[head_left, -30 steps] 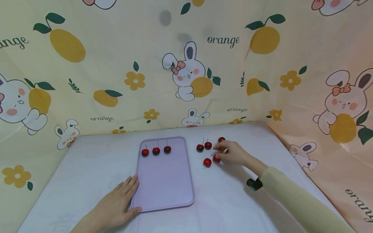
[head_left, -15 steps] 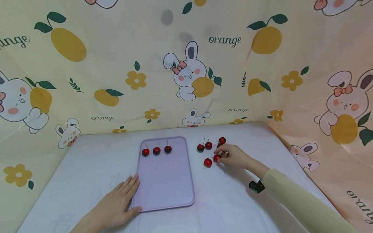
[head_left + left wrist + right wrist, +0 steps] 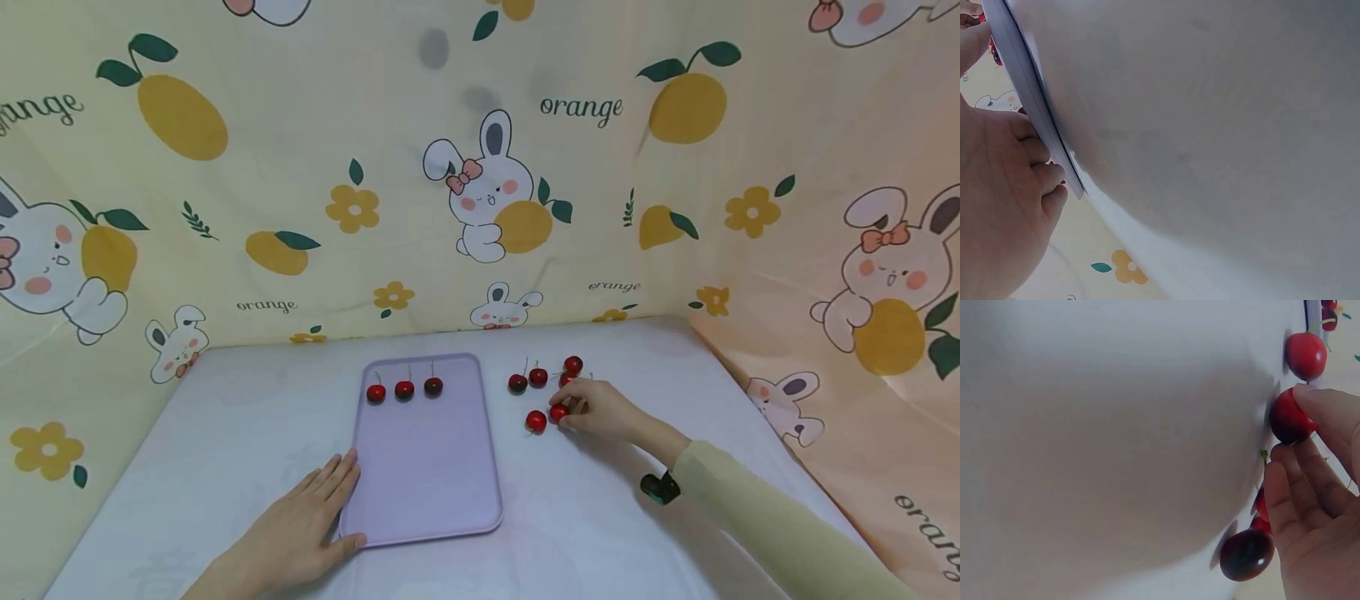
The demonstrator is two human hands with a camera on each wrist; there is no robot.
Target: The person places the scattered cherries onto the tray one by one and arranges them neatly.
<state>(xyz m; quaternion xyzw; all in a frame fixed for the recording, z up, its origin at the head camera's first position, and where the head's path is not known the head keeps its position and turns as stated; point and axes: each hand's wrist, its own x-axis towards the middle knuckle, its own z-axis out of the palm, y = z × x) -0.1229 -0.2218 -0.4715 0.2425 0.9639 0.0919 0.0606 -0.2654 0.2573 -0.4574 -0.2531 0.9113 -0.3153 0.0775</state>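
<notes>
My right hand (image 3: 606, 414) pinches a red cherry (image 3: 557, 413) between thumb and fingers, low over the table to the right of the tray. In the right wrist view the thumb lies on that cherry (image 3: 1288, 419), with fingertips below it. Another cherry (image 3: 536, 422) sits just left of it. My left hand (image 3: 288, 529) rests with straight fingers along the left edge of a pale purple tray (image 3: 427, 475), its thumb at the near left corner. Three cherries with stems stand in a row at the tray's far end, the middle cherry (image 3: 404, 390) among them.
Beyond the right hand lie several more cherries, including a dark red cherry (image 3: 517, 383) and a bright cherry (image 3: 573, 364); the hand partly covers some. A white cloth (image 3: 247, 433) covers the table. A printed curtain (image 3: 360, 108) closes off the back and sides.
My right hand has lowered slightly and its thumb and fingers have closed on the cherry. The left hand and tray have stayed put.
</notes>
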